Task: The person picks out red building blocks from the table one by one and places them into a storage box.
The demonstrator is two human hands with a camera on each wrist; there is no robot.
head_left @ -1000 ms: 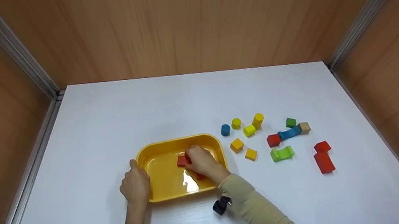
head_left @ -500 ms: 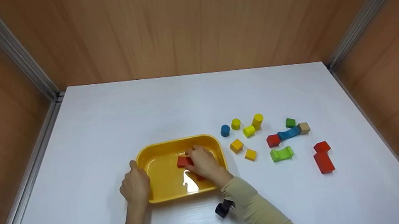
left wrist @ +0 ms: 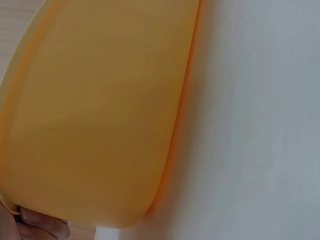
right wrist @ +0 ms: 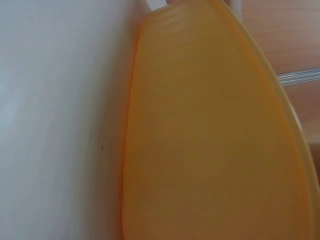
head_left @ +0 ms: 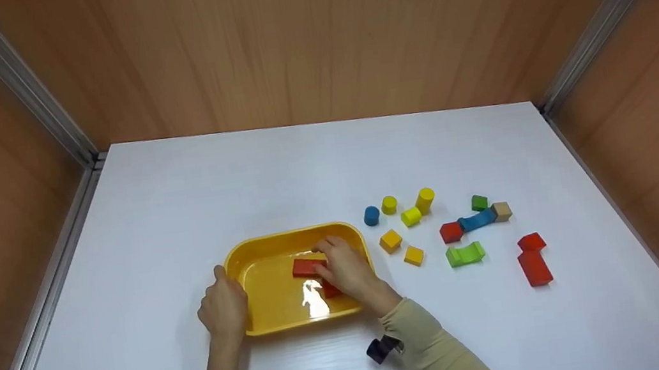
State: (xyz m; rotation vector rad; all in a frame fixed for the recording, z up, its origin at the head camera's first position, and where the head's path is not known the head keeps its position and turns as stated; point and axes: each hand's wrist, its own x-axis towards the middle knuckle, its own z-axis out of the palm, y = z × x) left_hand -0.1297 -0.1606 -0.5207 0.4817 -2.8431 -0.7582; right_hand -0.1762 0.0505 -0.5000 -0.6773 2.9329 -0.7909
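Observation:
In the head view, a yellow tray point(head_left: 279, 311) lies on the white table. My left hand point(head_left: 224, 306) grips its left rim; in the left wrist view, fingers point(left wrist: 42, 226) curl at the tray's edge. Inside the tray lie a long red block point(head_left: 305, 267) and, partly hidden under my right hand, another red block point(head_left: 330, 290). My right hand point(head_left: 349, 269) is inside the tray over its right half, thumb and fingers apart at the right end of the long block. The right wrist view shows only the tray's outer wall point(right wrist: 200, 125), with the right hand out of sight.
Right of the tray lie yellow cylinders point(head_left: 425, 200), a blue cylinder point(head_left: 372, 216), orange cubes point(head_left: 391, 241), a blue arched block point(head_left: 477, 219), a light green block point(head_left: 465, 254) and red blocks point(head_left: 535, 267). Wooden panels point(head_left: 309, 39) enclose the table.
My right hand has drawn back slightly to the right, its thumb and fingers off the long red block, which now shows more fully. My left hand and the tray have stayed put.

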